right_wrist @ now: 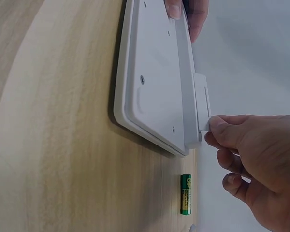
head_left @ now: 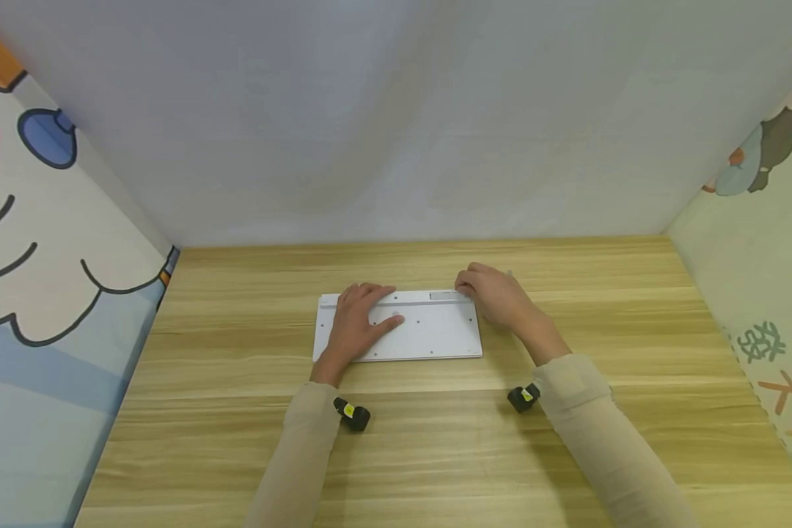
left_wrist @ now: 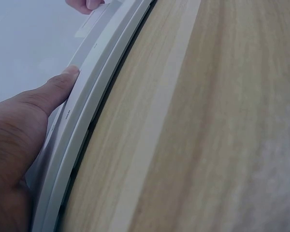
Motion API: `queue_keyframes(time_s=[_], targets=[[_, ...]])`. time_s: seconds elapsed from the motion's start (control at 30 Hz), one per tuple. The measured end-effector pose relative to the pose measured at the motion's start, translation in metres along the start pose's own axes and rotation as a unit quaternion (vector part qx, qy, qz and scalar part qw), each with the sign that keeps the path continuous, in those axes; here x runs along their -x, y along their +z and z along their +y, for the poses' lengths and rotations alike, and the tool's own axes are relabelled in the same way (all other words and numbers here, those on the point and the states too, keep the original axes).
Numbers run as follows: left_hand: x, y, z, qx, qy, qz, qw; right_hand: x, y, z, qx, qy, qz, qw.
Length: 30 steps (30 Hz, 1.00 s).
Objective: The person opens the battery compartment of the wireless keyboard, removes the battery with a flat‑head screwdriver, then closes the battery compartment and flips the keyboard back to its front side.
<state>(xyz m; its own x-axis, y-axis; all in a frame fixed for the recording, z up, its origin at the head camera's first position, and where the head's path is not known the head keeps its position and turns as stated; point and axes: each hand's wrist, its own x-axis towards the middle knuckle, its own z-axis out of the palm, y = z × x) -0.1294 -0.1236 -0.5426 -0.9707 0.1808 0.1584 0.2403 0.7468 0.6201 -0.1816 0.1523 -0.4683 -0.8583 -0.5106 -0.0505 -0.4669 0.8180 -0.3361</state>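
A white keyboard (head_left: 429, 330) lies face down on the wooden table, its screw-dotted underside up. My left hand (head_left: 355, 323) holds it at the left part, thumb on the underside and fingers over the far edge. At the far right corner, my right hand (head_left: 498, 295) pinches the end of a thin white battery cover (right_wrist: 202, 101) between thumb and index finger. The cover stands out from the keyboard's raised rear strip. Whether any battery sits inside the compartment is hidden. A green battery (right_wrist: 185, 194) lies on the table beyond the keyboard's right end.
The wooden table (head_left: 429, 455) meets a pale wall (head_left: 396, 147) behind the keyboard. Cartoon-printed panels (head_left: 39, 242) stand at both sides. A black wrist camera (head_left: 353, 415) hangs from each sleeve. A small pale tip (right_wrist: 192, 228) shows near the battery, its kind unclear.
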Motion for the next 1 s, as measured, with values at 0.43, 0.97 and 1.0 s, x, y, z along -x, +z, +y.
queue_keyframes(time_s=[0.43,0.97,1.0], targets=[[0.0001,0.0013,-0.0004,-0.003,0.001,0.004,1.0000,-0.0025,0.0052,0.0005,0.003,0.002,0.000,1.0000],[0.0006,-0.0004,0.0007,-0.001,-0.002,-0.002,1.0000,-0.0022,0.0085,-0.0017,-0.004,-0.009,0.014,0.9999],[0.0005,-0.0003,0.0004,-0.002,-0.001,-0.002,1.0000,-0.0020,0.0089,-0.0020,-0.003,-0.008,0.015,0.9998]])
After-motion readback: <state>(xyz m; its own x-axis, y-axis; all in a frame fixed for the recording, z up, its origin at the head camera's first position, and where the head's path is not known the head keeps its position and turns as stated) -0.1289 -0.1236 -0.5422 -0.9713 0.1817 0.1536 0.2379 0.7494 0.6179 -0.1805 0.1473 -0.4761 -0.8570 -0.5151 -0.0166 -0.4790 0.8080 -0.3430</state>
